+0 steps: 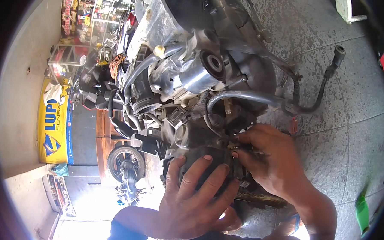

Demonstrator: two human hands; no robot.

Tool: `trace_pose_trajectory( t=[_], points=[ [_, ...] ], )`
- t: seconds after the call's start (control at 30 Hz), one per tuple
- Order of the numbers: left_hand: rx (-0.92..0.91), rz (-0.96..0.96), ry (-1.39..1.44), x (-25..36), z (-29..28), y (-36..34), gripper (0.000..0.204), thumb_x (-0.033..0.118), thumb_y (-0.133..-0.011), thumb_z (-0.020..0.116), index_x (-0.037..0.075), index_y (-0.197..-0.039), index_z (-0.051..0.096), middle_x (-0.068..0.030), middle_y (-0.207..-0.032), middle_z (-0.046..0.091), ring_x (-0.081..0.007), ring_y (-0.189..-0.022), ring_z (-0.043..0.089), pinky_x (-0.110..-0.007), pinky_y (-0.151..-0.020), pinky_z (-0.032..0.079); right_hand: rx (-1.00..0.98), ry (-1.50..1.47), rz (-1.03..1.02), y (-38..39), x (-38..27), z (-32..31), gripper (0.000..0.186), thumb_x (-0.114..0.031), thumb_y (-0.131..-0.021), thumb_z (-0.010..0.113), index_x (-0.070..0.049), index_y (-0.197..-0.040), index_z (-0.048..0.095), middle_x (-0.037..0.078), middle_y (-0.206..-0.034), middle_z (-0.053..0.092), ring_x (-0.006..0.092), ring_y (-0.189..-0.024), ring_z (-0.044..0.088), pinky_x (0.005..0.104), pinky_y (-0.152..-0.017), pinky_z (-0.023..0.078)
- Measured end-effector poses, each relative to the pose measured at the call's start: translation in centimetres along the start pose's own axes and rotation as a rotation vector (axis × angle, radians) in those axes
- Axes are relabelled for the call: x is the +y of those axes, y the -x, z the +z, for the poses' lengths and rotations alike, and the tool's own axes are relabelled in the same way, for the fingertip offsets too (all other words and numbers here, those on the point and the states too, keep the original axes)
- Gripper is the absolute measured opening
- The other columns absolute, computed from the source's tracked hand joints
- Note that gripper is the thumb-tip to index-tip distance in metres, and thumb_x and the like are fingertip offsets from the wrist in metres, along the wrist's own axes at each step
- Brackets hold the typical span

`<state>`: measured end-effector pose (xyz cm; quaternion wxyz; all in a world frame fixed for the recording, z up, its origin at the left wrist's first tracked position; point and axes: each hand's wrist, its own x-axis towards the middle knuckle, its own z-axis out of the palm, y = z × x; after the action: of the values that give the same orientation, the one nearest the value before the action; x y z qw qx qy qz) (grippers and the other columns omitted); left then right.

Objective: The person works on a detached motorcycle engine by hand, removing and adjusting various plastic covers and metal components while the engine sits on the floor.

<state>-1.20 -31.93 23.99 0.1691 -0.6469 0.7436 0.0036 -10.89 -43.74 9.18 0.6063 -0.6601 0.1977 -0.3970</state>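
Note:
A partly stripped motorcycle engine fills the middle, grimy grey and black. My left hand lies with its fingers spread over a rounded black cover at the engine's near end. Just to the right, my right hand has its thumb and fingers pinched together against the engine's side. Whatever is between those fingertips is too small and dark to make out. Above them a thick black hose curves out to the right. A shiny metal cylinder with a dark round bushing sits higher on the engine.
Grey floor tiles with dark spots stretch along the right. A cable with a connector end sticks out over them. At the right edge lies a green object. A motorcycle wheel and a yellow banner stand on the left.

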Motion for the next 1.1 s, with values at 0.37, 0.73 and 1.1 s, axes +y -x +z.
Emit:
trace_pose_trajectory(
  t=[0.37, 0.73, 1.1],
  points=[
    [0.065, 0.001, -0.034, -0.1, 0.2, -0.2, 0.051, 0.056, -0.055, 0.089, 0.020, -0.089, 0.077, -0.0027, -0.109, 0.063, -0.0300, -0.112, 0.054, -0.056, -0.095, 0.041, -0.194, -0.142, 0.165, -1.8, -1.2, -1.5, 0.023, 0.002, -0.082, 0.076, 0.000, -0.105, 0.072, 0.012, -0.092, 0.070, 0.0198, -0.085, 0.072, 0.0305, -0.072, 0.057],
    [0.031, -0.023, 0.001, -0.2, 0.5, 0.4, 0.050, 0.049, -0.062, 0.078, 0.020, -0.103, 0.073, -0.0025, -0.122, 0.060, -0.0291, -0.124, 0.049, -0.061, -0.099, 0.041, -0.174, -0.032, 0.218, -2.3, -1.1, -0.9, 0.015, -0.011, -0.086, 0.072, -0.003, -0.099, 0.073, 0.017, -0.092, 0.071, 0.0366, -0.085, 0.069, 0.0423, -0.075, 0.055],
    [0.091, -0.055, 0.006, -0.1, 1.1, 0.6, 0.053, 0.049, -0.069, 0.081, 0.019, -0.112, 0.071, -0.0063, -0.129, 0.056, -0.0281, -0.126, 0.047, -0.066, -0.106, 0.032, -0.230, 0.219, 0.000, -4.2, -1.9, -1.4, 0.014, -0.008, -0.078, 0.077, -0.001, -0.089, 0.073, 0.015, -0.079, 0.069, 0.0324, -0.073, 0.068, 0.0393, -0.066, 0.052]
  ],
)
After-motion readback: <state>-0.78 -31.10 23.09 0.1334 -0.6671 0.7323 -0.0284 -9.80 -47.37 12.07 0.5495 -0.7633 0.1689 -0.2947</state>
